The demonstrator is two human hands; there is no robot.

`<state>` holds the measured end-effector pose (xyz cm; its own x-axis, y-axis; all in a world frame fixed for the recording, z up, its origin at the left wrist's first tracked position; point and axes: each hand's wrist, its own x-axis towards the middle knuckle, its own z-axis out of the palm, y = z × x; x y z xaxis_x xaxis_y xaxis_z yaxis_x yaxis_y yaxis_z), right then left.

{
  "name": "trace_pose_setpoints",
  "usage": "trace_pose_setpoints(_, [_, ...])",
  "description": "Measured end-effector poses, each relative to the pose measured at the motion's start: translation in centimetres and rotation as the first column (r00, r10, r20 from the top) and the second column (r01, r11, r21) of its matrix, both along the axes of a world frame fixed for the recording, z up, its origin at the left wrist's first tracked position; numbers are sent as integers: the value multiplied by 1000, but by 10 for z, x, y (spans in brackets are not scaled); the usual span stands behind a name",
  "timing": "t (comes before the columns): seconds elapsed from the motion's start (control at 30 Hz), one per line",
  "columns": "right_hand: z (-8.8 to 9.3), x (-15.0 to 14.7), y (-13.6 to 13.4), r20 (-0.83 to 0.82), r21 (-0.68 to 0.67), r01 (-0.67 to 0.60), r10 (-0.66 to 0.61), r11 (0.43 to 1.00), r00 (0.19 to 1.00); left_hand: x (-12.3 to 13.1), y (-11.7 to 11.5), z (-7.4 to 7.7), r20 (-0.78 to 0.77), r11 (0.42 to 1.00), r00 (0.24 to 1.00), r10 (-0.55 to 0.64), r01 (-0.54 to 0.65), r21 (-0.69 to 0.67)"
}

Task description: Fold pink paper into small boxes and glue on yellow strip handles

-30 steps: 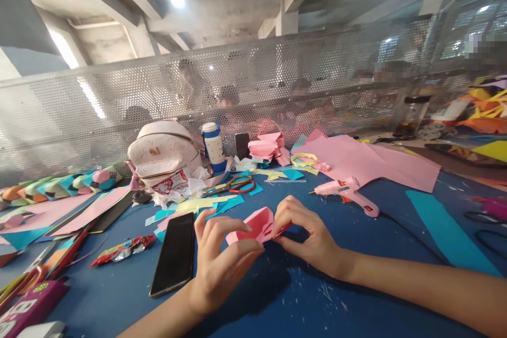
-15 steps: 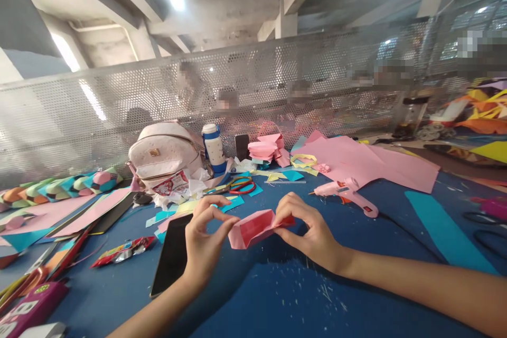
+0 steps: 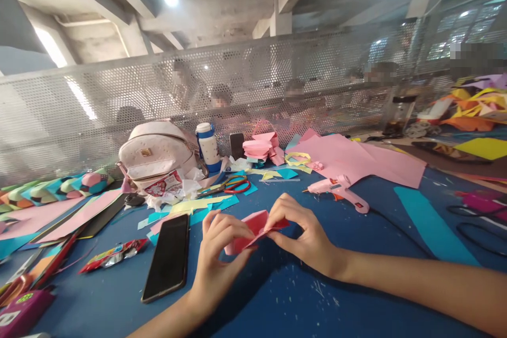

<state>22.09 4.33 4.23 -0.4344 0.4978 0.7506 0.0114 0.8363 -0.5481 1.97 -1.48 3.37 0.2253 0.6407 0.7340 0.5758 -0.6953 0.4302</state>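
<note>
A small folded pink paper box (image 3: 258, 221), with raised sides and a hollow middle, is held above the blue table between my two hands. My left hand (image 3: 222, 253) grips its near left side, fingers over the edge and thumb below. The fingers of my right hand (image 3: 299, 227) pinch the right end, where a darker pink flap sticks out. Part of the box is hidden behind the left fingers. A black phone (image 3: 167, 256) lies just left of my left hand. Beyond my right hand rests a pink hot glue gun (image 3: 338, 190) with a black cord.
Scissors with red handles (image 3: 236, 185) lie among paper scraps behind the hands. A pale backpack (image 3: 156, 150) and a white-and-blue bottle (image 3: 208, 147) stand at the back. Large pink paper sheets (image 3: 356, 158) and a blue strip (image 3: 431, 222) lie right; a red snack wrapper (image 3: 114, 254) lies left.
My left hand has moved right, from the box's left corner onto its near side, covering more of it. My right hand keeps its pinch. The whole view has shifted slightly.
</note>
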Motion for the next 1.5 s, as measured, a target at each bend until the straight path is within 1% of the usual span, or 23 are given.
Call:
trace_pose_setpoints(0.13, [-1,0,-3,1,14,-35,35,999,999,-1,3,-3,31,1000,1000,-3,3,14])
trace_pose_setpoints(0.43, [0,2,-5,-38,-2,-27,27,1000,999,-1,3,-2,35,1000,999,1,-1,9])
trace_pose_setpoints(0.6, [2,2,-6,-4,3,-30,30,1000,1000,-1,3,-3,42,1000,999,2,-2,-1])
trace_pose_setpoints(0.87, [-3,3,-3,-5,10,-43,43,999,999,-1,1,-5,42,1000,999,4,-4,-4])
trace_pose_setpoints(1.17, [2,4,-4,10,79,-43,42,996,999,-1,2,-6,41,1000,999,-5,5,-7])
trace_pose_setpoints(1.33, [-2,6,-2,40,91,-64,60,994,997,1,0,-7,45,1000,999,-30,31,-2])
trace_pose_setpoints(1.4, [-5,8,1,62,122,-79,72,989,995,2,-1,-8,49,999,998,-36,36,-6])
trace_pose_setpoints(1.5, [-8,9,4,107,210,-87,66,974,992,3,-1,-10,42,999,998,-48,49,-11])
